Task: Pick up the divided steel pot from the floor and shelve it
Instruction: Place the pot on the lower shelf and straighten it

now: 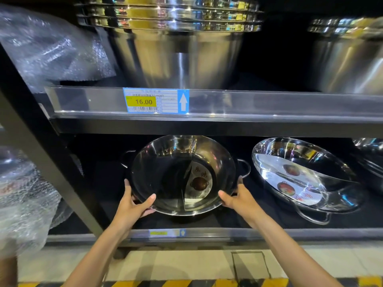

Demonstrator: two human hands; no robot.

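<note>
Both hands grasp the pot [182,175] by its near rim, inside the bottom shelf [207,233] opening. The left hand [132,201] has its thumb over the rim and fingers curled beneath; the right hand [238,198] grips the same way, just below the right handle.

The pot tilts toward the viewer, so letting go too soon would likely make it slide or rock forward off the shelf. Pushing it further right risks knocking the second pot [300,175] just beside it.

The pot is polished steel, round, with a wall dividing it in two and a paper label lying in the right half.
</note>
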